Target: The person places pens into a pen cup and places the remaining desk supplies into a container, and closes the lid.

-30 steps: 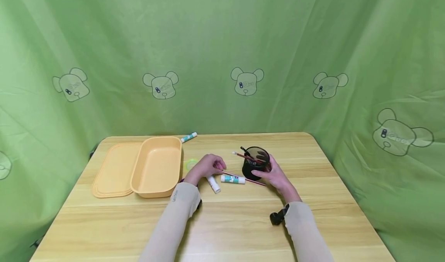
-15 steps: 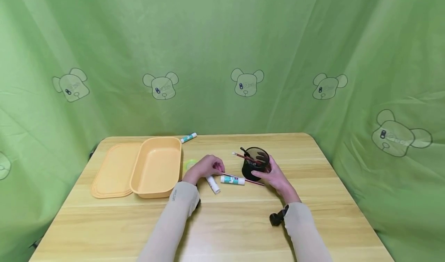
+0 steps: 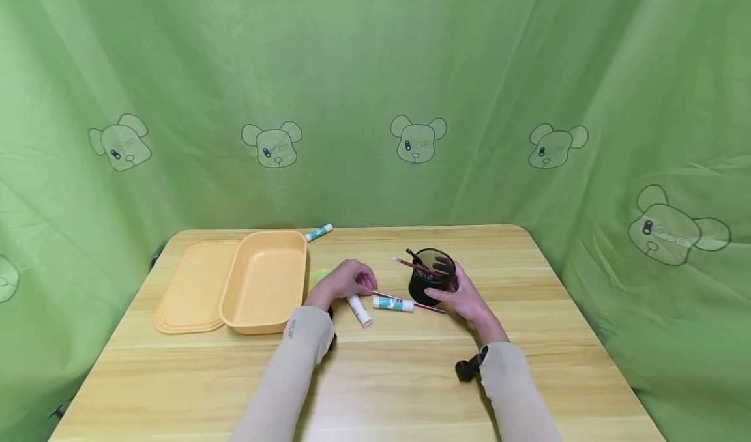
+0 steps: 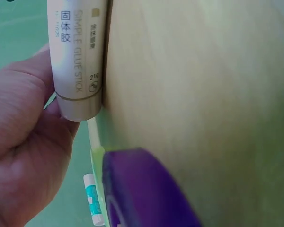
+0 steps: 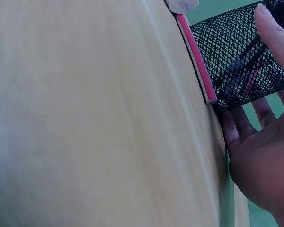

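My left hand [image 3: 349, 279] pinches the left end of a thin red pencil [image 3: 429, 308] lying on the table. A white and teal glue stick [image 3: 393, 304] lies in front of that pencil. Beside the left hand is a white glue stick [image 3: 360, 310], its print readable in the left wrist view. My right hand [image 3: 466, 293] grips the black mesh pen holder [image 3: 427, 291] from its right side, thumb in front. The holder stands upright, with another red pencil [image 3: 411, 263] and a black pen [image 3: 413, 255] leaning out of its top.
A yellow-orange box [image 3: 264, 285] stands at the left, its lid [image 3: 193, 292] lying beside it. Another glue stick [image 3: 319, 232] lies near the back edge. A green tape roll [image 3: 320, 275] is partly behind the left hand. A blurred purple thing [image 4: 146, 189] fills the lower left wrist view.
My left hand has shifted slightly left, and the pencil on the table has slid a little left with it. The right hand and pen holder stay in place.
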A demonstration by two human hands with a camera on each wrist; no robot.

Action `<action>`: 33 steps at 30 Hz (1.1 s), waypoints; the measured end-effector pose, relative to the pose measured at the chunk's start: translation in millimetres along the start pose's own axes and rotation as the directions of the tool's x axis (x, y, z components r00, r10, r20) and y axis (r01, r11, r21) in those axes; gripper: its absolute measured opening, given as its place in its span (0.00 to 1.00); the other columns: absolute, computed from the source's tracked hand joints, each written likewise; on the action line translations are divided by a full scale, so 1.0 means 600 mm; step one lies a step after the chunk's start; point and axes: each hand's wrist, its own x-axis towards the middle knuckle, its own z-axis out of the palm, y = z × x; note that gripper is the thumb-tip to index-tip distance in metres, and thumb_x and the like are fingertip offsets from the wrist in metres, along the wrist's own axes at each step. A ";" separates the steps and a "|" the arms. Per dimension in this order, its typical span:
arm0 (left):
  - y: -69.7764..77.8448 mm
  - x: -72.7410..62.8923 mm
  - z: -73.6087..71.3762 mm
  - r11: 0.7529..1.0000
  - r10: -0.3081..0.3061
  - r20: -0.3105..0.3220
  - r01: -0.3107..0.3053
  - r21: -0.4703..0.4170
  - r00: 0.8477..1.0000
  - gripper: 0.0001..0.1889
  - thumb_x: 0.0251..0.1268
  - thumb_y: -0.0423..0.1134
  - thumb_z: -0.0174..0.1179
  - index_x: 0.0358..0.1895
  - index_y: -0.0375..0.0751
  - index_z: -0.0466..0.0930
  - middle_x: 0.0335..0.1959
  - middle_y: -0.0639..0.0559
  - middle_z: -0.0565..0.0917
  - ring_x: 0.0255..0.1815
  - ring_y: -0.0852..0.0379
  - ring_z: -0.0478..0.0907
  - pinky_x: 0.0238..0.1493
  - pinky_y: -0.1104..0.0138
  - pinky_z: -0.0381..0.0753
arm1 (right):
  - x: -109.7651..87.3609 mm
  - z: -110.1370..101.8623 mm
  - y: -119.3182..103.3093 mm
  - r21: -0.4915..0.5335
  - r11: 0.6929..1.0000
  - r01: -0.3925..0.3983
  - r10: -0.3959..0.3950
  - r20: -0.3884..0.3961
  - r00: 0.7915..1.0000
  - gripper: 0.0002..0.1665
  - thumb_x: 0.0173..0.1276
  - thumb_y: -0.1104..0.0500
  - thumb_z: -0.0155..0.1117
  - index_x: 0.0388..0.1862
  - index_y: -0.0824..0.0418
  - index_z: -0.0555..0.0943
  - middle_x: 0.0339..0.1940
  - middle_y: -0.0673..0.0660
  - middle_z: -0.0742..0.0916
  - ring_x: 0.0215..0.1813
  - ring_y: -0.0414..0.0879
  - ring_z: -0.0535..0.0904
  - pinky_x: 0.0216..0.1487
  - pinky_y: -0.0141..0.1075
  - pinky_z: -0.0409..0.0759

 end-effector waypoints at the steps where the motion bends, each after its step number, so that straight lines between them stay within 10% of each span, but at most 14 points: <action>1: 0.000 0.000 0.000 1.000 -0.004 0.000 0.004 -0.005 1.000 0.05 0.64 0.27 0.70 0.41 0.37 0.89 0.33 0.50 0.88 0.33 0.64 0.80 0.40 0.73 0.82 | 0.000 0.001 0.000 0.001 1.000 -0.001 0.001 -0.001 1.000 0.54 0.66 0.63 0.76 0.83 0.56 0.54 0.80 0.65 0.70 0.82 0.60 0.61 0.82 0.49 0.57; 18: 0.008 -0.019 -0.028 0.988 -0.044 -0.080 0.031 -0.154 0.996 0.10 0.70 0.36 0.68 0.51 0.42 0.88 0.45 0.55 0.90 0.46 0.61 0.83 0.57 0.63 0.82 | 0.002 -0.002 0.003 -0.023 1.000 0.005 -0.005 -0.004 1.000 0.54 0.66 0.61 0.76 0.83 0.53 0.56 0.79 0.65 0.71 0.81 0.60 0.63 0.78 0.38 0.65; 33: 0.021 -0.016 -0.024 0.914 -0.096 -0.249 -0.014 -0.406 0.964 0.13 0.74 0.38 0.63 0.54 0.34 0.85 0.41 0.44 0.90 0.46 0.43 0.88 0.56 0.51 0.87 | 0.002 0.000 0.001 -0.011 1.000 -0.012 0.011 -0.012 1.000 0.54 0.65 0.61 0.77 0.83 0.51 0.56 0.79 0.63 0.71 0.81 0.58 0.63 0.80 0.42 0.63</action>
